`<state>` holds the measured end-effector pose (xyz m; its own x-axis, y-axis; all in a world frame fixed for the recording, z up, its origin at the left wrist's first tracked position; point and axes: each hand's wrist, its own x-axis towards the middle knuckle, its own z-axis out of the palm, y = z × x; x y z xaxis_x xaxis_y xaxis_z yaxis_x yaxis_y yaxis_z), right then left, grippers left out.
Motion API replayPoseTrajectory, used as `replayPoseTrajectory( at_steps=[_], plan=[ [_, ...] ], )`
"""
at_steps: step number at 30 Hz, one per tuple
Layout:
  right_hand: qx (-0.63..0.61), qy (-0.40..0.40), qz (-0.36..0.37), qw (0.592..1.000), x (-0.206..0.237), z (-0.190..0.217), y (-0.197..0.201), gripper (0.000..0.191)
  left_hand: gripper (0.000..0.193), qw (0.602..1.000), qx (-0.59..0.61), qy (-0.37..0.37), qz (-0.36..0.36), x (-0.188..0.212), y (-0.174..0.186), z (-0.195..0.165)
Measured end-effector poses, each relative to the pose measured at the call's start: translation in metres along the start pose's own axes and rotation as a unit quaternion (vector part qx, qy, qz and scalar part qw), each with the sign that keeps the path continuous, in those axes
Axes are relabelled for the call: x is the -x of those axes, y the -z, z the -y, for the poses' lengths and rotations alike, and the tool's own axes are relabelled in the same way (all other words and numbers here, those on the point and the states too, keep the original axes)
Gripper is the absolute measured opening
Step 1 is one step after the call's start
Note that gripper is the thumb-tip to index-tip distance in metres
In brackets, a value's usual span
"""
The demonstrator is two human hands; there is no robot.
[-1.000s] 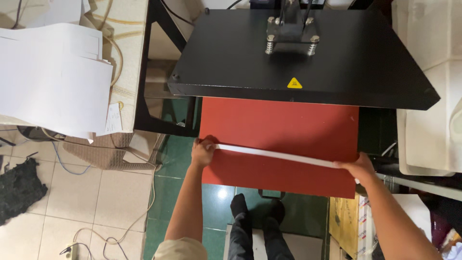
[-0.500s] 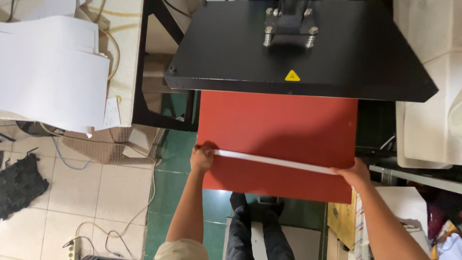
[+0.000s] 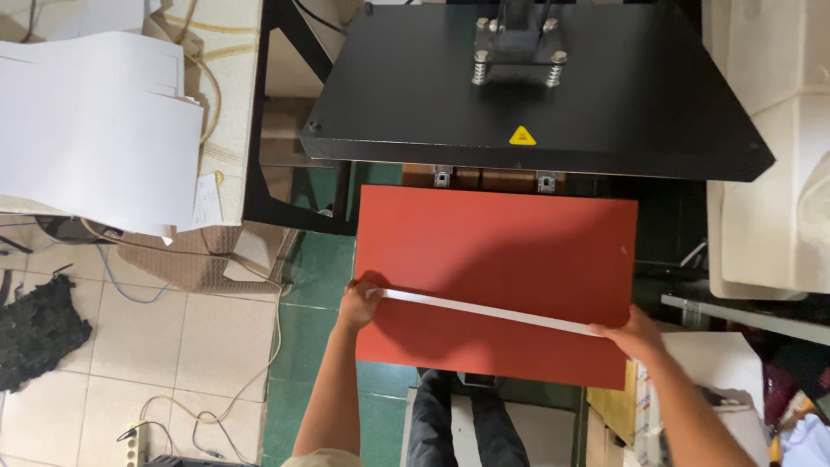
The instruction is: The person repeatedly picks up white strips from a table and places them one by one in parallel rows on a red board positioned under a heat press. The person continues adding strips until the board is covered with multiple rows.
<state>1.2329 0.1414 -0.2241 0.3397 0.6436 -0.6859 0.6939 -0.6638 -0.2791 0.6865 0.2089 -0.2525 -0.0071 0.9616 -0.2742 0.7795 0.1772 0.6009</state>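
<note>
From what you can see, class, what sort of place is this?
Probably a small print workshop: a heat press with a red pad, paper sheets, and both hands holding a white strip.

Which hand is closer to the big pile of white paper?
Left. The left hand holds the white strip at the red pad's edge on the side of the white paper stack; the right hand holds the opposite end.

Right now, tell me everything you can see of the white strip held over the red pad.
The white strip is long, narrow and thin, like paper or tape. It stretches taut across the lower part of the red pad, sloping slightly down to the right. The left hand pinches one end at the pad's left edge; the right hand holds the other near the right edge.
</note>
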Motion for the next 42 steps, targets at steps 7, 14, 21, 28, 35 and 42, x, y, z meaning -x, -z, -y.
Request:
replayPoseTrajectory(
  at_steps=[7,14,21,28,35,42],
  plan=[
    [0.105,0.021,-0.050,0.993,-0.043,0.077,0.052,0.037,0.024,0.974,0.199,0.099,-0.053,-0.071,0.029,-0.041],
    [0.106,0.079,-0.243,0.961,-0.095,0.113,0.043,0.035,0.016,0.954,0.230,0.141,-0.132,-0.128,0.033,-0.083],
    [0.137,0.112,-0.300,0.937,-0.113,0.099,0.048,0.031,0.019,0.986,0.091,0.045,-0.133,-0.149,0.026,-0.088],
    [0.240,0.130,-0.303,0.913,-0.126,0.091,0.062,0.031,0.021,0.978,0.096,0.120,-0.142,-0.144,0.026,-0.092],
    [0.114,0.152,-0.276,0.942,-0.145,0.063,0.062,0.037,0.019,0.975,0.129,0.082,-0.159,-0.144,0.019,-0.077],
    [0.097,0.145,-0.269,0.947,-0.160,0.050,0.062,0.035,0.018,0.974,0.111,0.070,-0.187,-0.150,0.009,-0.065]
  ],
)
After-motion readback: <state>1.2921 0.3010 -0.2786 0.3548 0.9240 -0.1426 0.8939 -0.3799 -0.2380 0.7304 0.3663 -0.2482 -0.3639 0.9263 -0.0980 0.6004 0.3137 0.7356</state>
